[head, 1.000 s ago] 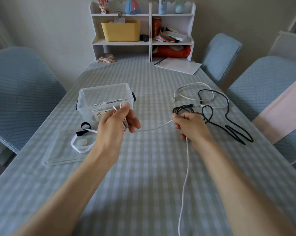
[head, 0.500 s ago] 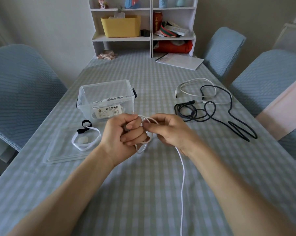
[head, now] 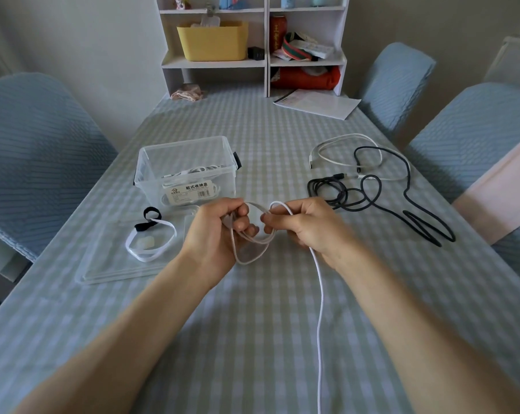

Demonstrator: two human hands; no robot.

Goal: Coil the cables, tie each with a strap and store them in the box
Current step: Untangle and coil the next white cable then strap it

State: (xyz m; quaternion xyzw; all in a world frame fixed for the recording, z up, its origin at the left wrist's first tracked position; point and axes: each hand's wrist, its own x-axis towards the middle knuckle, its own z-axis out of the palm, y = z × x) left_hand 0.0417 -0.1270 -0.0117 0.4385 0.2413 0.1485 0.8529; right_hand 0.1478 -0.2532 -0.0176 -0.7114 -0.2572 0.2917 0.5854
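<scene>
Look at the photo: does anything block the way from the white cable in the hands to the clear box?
Nothing visible does. The white cable hangs just in front of the clear box, whose top is open; its lid lies beside it.

The checked table (head: 252,339) carries a clear box (head: 187,171), its lid (head: 109,264), loose cables (head: 372,186), papers (head: 318,104) and a shelf unit (head: 267,64).

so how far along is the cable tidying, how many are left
Done: at least one white coiled cable already lies in the clear box. In hand: the left hand holds the loops of a white cable while the right hand feeds it; its tail trails loose. Left: strapping it, plus the black cable and another white cable on the table.
</scene>
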